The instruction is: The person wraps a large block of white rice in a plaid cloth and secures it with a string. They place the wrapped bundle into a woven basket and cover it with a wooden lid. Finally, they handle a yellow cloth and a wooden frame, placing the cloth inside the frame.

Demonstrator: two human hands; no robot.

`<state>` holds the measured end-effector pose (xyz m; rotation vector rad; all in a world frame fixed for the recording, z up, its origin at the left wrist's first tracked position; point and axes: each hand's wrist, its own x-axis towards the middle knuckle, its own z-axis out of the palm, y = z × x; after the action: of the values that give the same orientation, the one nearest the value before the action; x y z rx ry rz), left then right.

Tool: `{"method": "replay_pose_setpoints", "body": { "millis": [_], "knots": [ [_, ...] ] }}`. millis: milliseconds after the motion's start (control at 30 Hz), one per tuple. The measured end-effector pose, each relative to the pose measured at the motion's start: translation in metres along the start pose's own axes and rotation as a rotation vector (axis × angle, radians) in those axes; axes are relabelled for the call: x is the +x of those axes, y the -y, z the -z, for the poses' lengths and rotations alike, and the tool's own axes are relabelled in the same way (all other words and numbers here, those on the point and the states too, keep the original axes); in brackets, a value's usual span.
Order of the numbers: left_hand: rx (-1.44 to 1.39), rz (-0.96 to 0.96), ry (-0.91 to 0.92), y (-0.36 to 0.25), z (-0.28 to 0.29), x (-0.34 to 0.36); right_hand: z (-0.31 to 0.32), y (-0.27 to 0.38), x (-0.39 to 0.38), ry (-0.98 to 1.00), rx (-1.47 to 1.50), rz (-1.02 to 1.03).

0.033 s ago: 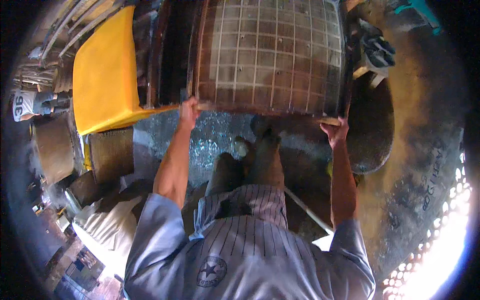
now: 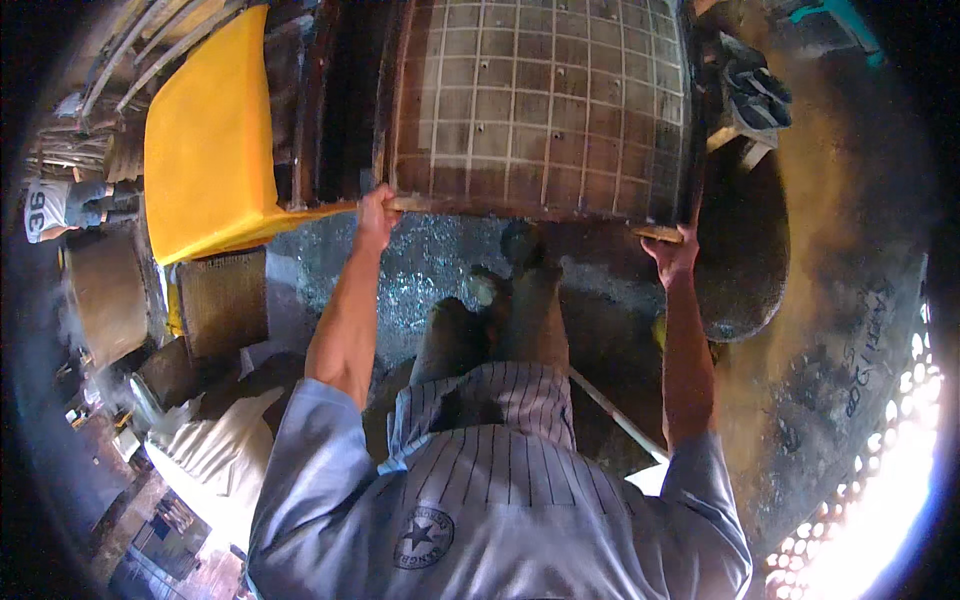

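Note:
In front of me stretches a broad brown panel (image 2: 540, 120) marked with pale grid lines and set in a dark frame. My left hand (image 2: 376, 217) is closed around a short wooden grip (image 2: 405, 203) at the panel's near left corner. At the near right corner, my right hand (image 2: 674, 254) has its fingers closed on another wooden grip (image 2: 656, 233). Both arms reach out straight. What lies beneath the panel is mostly hidden.
A yellow tub-like block (image 2: 208, 140) stands left of the panel. To the right are a dark rounded vessel (image 2: 745, 260) and a dark bundle (image 2: 755, 90) on wood. Wet floor (image 2: 420, 265) shows below. A person (image 2: 60, 208) is far left, near white cloth (image 2: 215, 450).
The panel's near edge and both my hands have shifted very slightly up in the view. Both hands keep hold of the wooden grips.

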<state>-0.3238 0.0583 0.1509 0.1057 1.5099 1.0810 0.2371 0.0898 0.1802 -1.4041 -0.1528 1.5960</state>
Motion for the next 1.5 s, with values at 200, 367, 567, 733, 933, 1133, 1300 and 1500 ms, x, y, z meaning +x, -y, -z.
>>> {"method": "replay_pose_setpoints", "body": {
  "millis": [200,367,567,733,933,1133,1300,1500],
  "knots": [
    [0.007,-0.004,-0.032,0.020,0.011,-0.015,0.020,-0.021,-0.008,-0.035,0.094,0.086],
    [-0.032,-0.041,-0.025,0.021,0.012,-0.020,0.008,-0.021,-0.022,0.016,0.047,0.175],
    [-0.022,-0.027,-0.020,0.026,0.023,-0.008,0.005,-0.021,-0.023,-0.045,0.066,0.145],
    [0.094,0.058,0.022,0.007,0.012,-0.027,0.009,-0.009,-0.022,-0.070,-0.004,0.086],
    [0.201,0.131,0.050,0.004,0.016,-0.034,0.000,0.006,-0.025,-0.091,-0.123,0.106],
    [0.116,-0.012,0.115,-0.010,-0.013,-0.049,0.059,0.047,-0.002,-0.153,-0.519,0.156],
    [0.181,-0.113,0.163,-0.020,0.000,-0.051,0.013,0.052,-0.012,-0.623,-1.045,0.192],
    [-0.370,-0.044,0.276,0.008,-0.016,-0.012,-0.049,0.087,0.012,-0.568,-1.097,0.074]
  ]
}}
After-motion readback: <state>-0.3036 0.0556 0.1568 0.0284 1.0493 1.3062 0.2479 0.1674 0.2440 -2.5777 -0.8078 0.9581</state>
